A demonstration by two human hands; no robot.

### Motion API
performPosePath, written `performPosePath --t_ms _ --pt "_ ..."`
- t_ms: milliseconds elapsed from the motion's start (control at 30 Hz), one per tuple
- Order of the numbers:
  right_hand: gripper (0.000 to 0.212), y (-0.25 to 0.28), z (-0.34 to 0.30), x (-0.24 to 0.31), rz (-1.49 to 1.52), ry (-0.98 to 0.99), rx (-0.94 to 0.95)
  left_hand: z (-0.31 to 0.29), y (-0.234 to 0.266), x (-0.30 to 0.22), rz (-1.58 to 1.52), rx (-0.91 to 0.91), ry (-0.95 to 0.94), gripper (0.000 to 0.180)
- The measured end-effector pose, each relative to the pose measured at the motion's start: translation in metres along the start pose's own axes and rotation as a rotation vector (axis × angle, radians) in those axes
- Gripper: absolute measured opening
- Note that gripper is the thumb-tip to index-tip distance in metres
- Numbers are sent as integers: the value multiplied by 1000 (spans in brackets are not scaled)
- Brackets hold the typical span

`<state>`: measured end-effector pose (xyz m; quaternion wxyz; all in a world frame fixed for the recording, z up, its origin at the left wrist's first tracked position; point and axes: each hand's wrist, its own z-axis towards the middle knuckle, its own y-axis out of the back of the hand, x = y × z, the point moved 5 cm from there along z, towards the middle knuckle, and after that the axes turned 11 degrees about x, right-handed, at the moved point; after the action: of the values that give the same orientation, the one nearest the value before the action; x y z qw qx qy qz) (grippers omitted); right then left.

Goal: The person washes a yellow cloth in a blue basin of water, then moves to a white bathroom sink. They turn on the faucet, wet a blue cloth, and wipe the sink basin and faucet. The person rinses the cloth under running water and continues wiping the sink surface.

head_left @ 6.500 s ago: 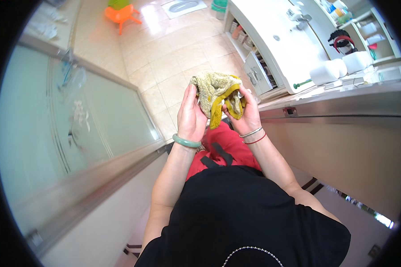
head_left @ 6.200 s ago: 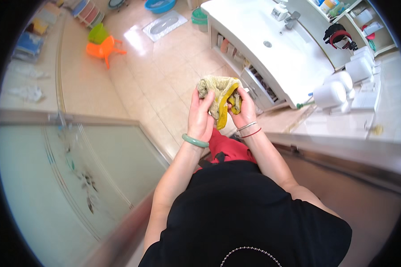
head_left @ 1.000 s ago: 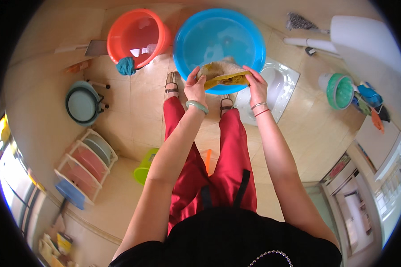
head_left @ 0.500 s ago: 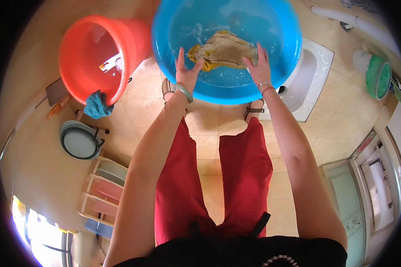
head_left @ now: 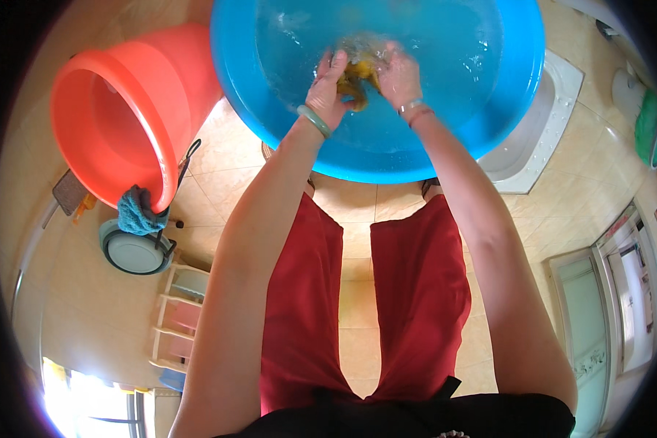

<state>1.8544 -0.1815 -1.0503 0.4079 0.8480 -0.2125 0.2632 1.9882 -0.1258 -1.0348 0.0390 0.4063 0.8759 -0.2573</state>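
One yellow cloth (head_left: 359, 71), wet and bunched, sits in the water (head_left: 445, 87) of a round blue basin (head_left: 372, 171). Left hand (head_left: 327, 91), green bangle (head_left: 314, 121) at the wrist: grasps the cloth. Right hand (head_left: 399, 77), silver bracelet (head_left: 410, 106) at the wrist: clenched on the cloth's other side. One coral-red bucket (head_left: 179, 69), left of basin; one teal rag (head_left: 140, 212) over its rim.

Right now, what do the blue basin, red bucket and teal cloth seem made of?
Blue basin: probably plastic, smooth; even colour, moulded-looking rim. Red bucket: likely plastic, glossy; highlight along its lip. Teal cloth: textile, possibly terry; fuzzy, limp drape.
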Motion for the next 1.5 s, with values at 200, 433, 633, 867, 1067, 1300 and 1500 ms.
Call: performPosePath --t_ms 200,433,633,867,1067,1300,1500 --pt "23 61 -113 125 122 362 -32 -30 -56 -23 -233 434 151 41" --pt "26 88 -127 176 89 355 -240 -75 -81 -22 21 316 44 50" --pt "18 92 -105 156 248 333 -384 -59 -55 -15 254 133 -298 39" --pt "22 36 -40 18 124 0 -102 -61 -64 -17 357 -211 -211 34" --pt "18 28 -27 -34 -265 -44 -303 -28 -9 -13 311 -18 -30 72" --pt "15 -5 -16 -40 107 -91 -70 -12 -26 -6 162 52 -1 68" --pt "22 50 -96 92 333 402 -51 -10 -40 -15 -9 280 123 43"
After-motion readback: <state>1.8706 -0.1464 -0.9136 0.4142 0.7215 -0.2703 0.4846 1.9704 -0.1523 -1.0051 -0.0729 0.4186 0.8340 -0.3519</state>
